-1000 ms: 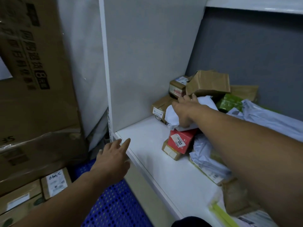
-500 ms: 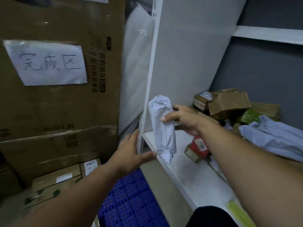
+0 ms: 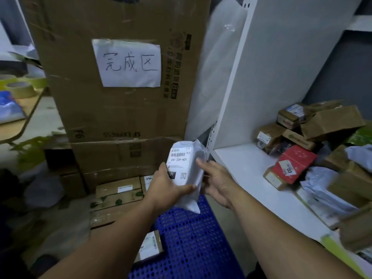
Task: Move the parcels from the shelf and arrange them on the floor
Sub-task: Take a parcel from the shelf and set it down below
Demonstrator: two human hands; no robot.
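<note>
A white plastic parcel [image 3: 186, 168] with a barcode label is held upright in front of me, left of the shelf's edge. My left hand [image 3: 165, 188] grips its lower left side, thumb under the bottom. My right hand [image 3: 215, 182] holds its right side with the fingers behind it. On the white shelf [image 3: 251, 178] to the right lies a heap of parcels: a red box [image 3: 293, 164], brown cardboard boxes [image 3: 330, 121] and white mailer bags [image 3: 326, 190]. Several labelled boxes [image 3: 118, 192] lie on the floor below.
Large cardboard boxes [image 3: 120, 117] with a handwritten paper sign [image 3: 128, 63] stand stacked at the left. A blue perforated plastic surface [image 3: 191, 238] lies under my hands. A small box [image 3: 150, 246] rests at its left edge. Tape rolls [image 3: 20, 85] sit at far left.
My right hand lifted the white parcel off the shelf heap and carried it left past the shelf edge. My left hand rose and took hold of it. The view turned left.
</note>
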